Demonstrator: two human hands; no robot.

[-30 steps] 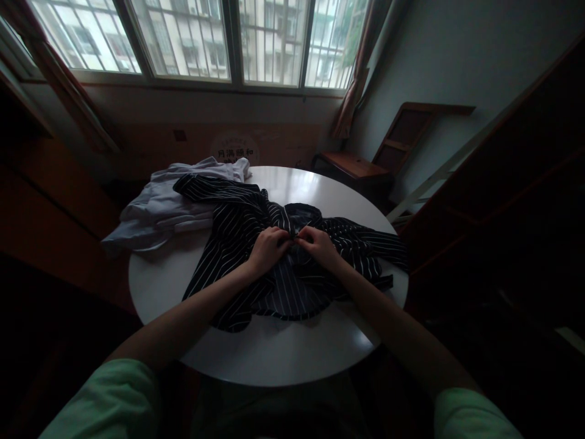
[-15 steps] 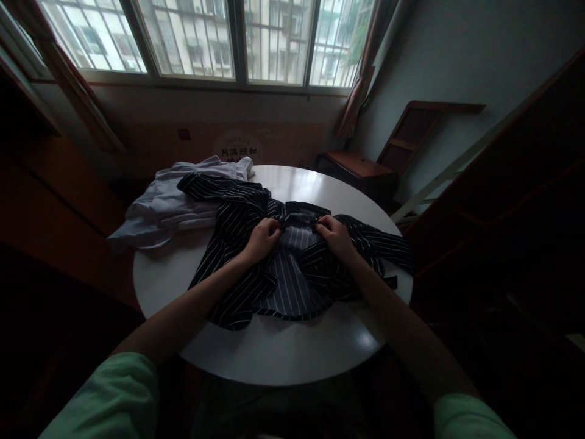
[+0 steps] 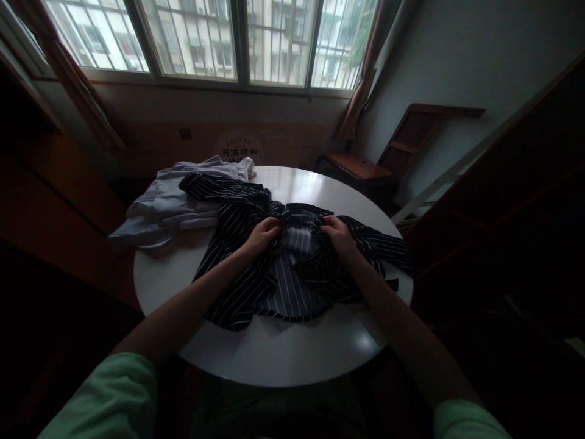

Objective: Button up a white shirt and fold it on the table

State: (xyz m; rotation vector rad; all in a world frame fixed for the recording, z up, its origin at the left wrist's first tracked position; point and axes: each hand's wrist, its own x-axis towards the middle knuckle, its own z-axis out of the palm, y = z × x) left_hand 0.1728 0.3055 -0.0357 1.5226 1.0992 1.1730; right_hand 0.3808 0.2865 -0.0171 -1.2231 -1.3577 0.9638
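Observation:
A black shirt with white stripes [image 3: 237, 244] lies spread on the round white table, its front open and the paler inside showing in the middle. My left hand [image 3: 264, 236] is closed on the cloth just left of the collar. On the collar's right side, the fingers of my right hand [image 3: 337, 235] pinch the other edge. One sleeve reaches up to the left over a light-coloured garment, and the other stretches toward the table's right edge. The fingertips are partly lost in the dark cloth.
A crumpled light grey garment [image 3: 169, 204] lies at the table's back left, partly hanging over the edge. The white table [image 3: 274, 363] has a glossy top. Behind it on the right stands a wooden chair [image 3: 361, 164], and a cardboard panel [image 3: 283, 143] leans below the window.
My right hand has shifted slightly to the right with the shirt's edge. My left hand stays almost in place, and the shirt lies nearly as before.

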